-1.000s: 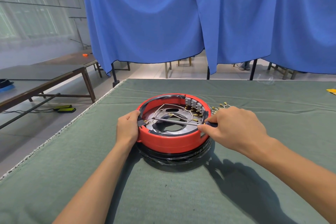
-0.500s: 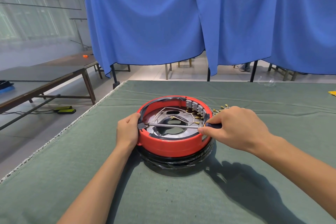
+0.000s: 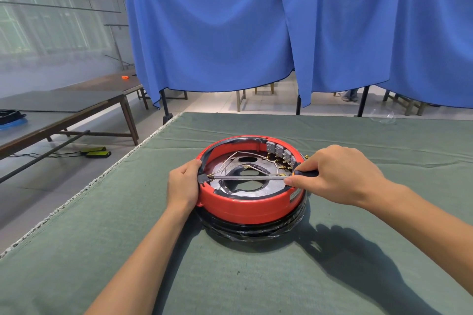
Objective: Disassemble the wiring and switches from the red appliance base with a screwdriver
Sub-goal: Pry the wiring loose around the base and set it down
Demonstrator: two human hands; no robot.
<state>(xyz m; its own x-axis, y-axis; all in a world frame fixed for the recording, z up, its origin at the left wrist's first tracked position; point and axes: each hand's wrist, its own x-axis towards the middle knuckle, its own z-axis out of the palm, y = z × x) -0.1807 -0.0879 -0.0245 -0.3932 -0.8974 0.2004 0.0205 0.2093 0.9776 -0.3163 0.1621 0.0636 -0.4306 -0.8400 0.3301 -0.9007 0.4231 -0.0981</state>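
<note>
Left hand point(image 3: 182, 186) grips red base point(image 3: 245, 208) rim. Right hand point(image 3: 340, 175) holds screwdriver point(image 3: 252, 177) across it, tip at left wall.

The base point(image 3: 252, 206) sits on the table point(image 3: 256, 276). Left hand point(image 3: 183, 186) at its left rim, right hand point(image 3: 340, 176) at its right; the screwdriver point(image 3: 249, 177) lies across it, switches point(image 3: 280, 152) inside at the back right.
</note>
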